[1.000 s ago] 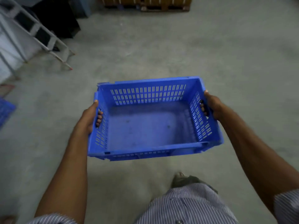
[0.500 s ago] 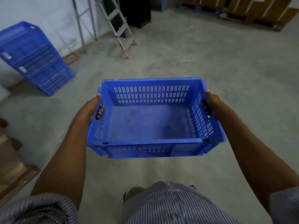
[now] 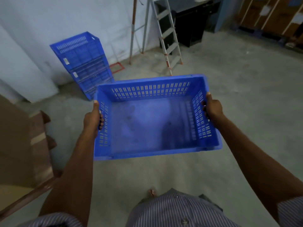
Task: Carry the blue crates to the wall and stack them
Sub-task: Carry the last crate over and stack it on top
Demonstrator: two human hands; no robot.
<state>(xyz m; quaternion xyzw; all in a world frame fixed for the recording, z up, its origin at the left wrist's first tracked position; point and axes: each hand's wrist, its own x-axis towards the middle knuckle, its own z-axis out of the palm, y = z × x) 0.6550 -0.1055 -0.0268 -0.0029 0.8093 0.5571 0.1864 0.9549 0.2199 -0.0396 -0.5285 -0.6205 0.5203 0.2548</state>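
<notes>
A person carries an empty blue crate (image 3: pixel 154 118) above a concrete floor (image 3: pixel 246 95), left hand (image 3: pixel 92 119) and right hand (image 3: pixel 213 108) each with fingers hooked through a side handle slot. Ahead, stacked blue crates (image 3: pixel 82 63) stand against the wall (image 3: pixel 65 18), a stepladder (image 3: pixel 165 35) just right; open floor lies between.

A stepladder (image 3: pixel 165 35) stands open on the grey concrete floor (image 3: pixel 229 89), its rear legs close to the pale wall (image 3: pixel 49 18). Just right of it sits a black cabinet (image 3: pixel 190 22). Wooden pallets (image 3: pixel 270 15) lean along the far right edge. A flat red frame (image 3: pixel 116 67) lies on the floor by the wall, left of the ladder's feet. At the left edge are brown cardboard boxes (image 3: pixel 19 145). A striped shirt (image 3: pixel 177 212) fills the bottom.
</notes>
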